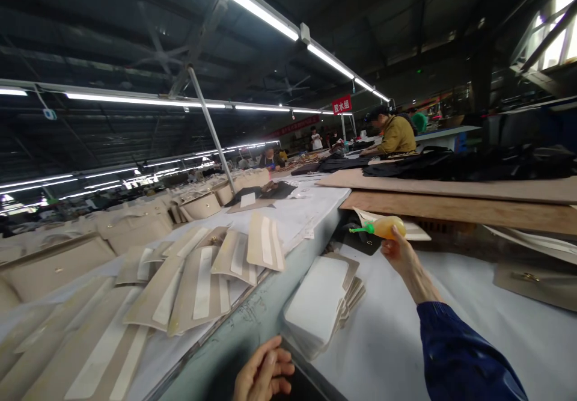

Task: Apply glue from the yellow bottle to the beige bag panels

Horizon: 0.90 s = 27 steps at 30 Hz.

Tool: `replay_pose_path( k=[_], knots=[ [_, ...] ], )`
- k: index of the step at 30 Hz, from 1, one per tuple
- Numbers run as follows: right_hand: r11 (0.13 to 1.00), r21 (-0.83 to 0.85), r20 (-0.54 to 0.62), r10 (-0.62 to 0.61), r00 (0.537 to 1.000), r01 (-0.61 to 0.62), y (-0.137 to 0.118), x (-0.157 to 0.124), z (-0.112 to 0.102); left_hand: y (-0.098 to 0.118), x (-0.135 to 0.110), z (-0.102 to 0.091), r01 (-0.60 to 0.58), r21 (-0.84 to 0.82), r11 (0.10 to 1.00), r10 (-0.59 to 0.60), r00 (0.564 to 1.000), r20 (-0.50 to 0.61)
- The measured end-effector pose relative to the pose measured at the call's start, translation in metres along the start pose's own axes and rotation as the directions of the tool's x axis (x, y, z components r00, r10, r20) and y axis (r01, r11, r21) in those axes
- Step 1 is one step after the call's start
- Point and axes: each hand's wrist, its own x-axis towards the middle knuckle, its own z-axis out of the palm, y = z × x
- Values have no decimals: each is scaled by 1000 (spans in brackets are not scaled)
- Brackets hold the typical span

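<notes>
Bottle: held in the right hand [399, 251], above the far part of the right table [460, 329]; the bottle [388, 228] is rounded, translucent yellow, with a thin green nozzle pointing left.
Right hand: thumb and fingers pinching the bottle; the sleeve [460, 353] is dark blue and slightly shiny.
Left hand: low in view, fingers loosely bent and a little apart, near the stack's lower end.
Stack: between the hands, on the right table; the stack [318, 296] has a smooth white top with rounded corners and uneven beige layers along its side.
Behind the bottle: pale pieces, partly hidden by it, then a wooden board [433, 208] with a long straight edge, closing off the table's far side; black cloth [473, 163] lies crumpled beyond.
Flap: at far right, a beige flap [518, 290] with a gold-coloured clasp.
Left table: its grey-green side [265, 311] stands between the stack and the panels.
Panels: overlapping, gently curved beige panels [201, 290] with white strips.
Bags: beige, boxy bags [130, 226] crowd behind the panels.
Pole: a slanting metal pole [211, 127] rises among them.
Co-worker: a person in a mustard jacket [396, 139] bends over work beyond the board.
</notes>
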Motion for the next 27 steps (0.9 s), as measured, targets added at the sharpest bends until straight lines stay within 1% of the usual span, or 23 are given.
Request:
replay_pose_path(
  k=[3, 6, 9, 11, 14, 16, 18, 20, 23, 25, 27],
  knots=[
    [996, 32, 152, 76, 985, -82, 10, -28, 35, 27, 5, 18, -30, -56, 998, 34, 997, 71],
    [985, 40, 301, 147, 942, -167, 25, -65, 66, 54, 16, 33, -17, -130, 991, 35, 990, 136],
    [966, -1, 438, 232, 868, -258, 39, -107, 89, 86, 26, 45, 21, -201, 979, 23, 976, 214],
    [950, -49, 511, 288, 810, -307, 45, -135, 100, 108, 29, 51, 65, -214, 975, -5, 963, 269],
    [928, -114, 584, 351, 732, -354, 49, -170, 109, 137, 30, 60, 147, -189, 971, -72, 931, 357],
    [914, -150, 616, 384, 688, -376, 47, -188, 111, 150, 30, 66, 196, -170, 966, -112, 906, 409],
    [902, -176, 636, 410, 654, -394, 42, -201, 113, 157, 31, 71, 225, -166, 960, -134, 891, 434],
    [890, -194, 644, 433, 631, -413, 34, -210, 115, 160, 33, 74, 228, -168, 959, -137, 893, 430],
    [864, -237, 640, 483, 598, -445, 19, -214, 118, 160, 34, 76, 197, -174, 965, -118, 917, 380],
    [854, -261, 641, 502, 581, -450, 8, -216, 119, 157, 30, 74, 133, -199, 971, -65, 948, 313],
    [866, -249, 653, 481, 586, -433, -3, -219, 120, 147, 21, 68, 44, -226, 973, 12, 970, 241]
  ],
)
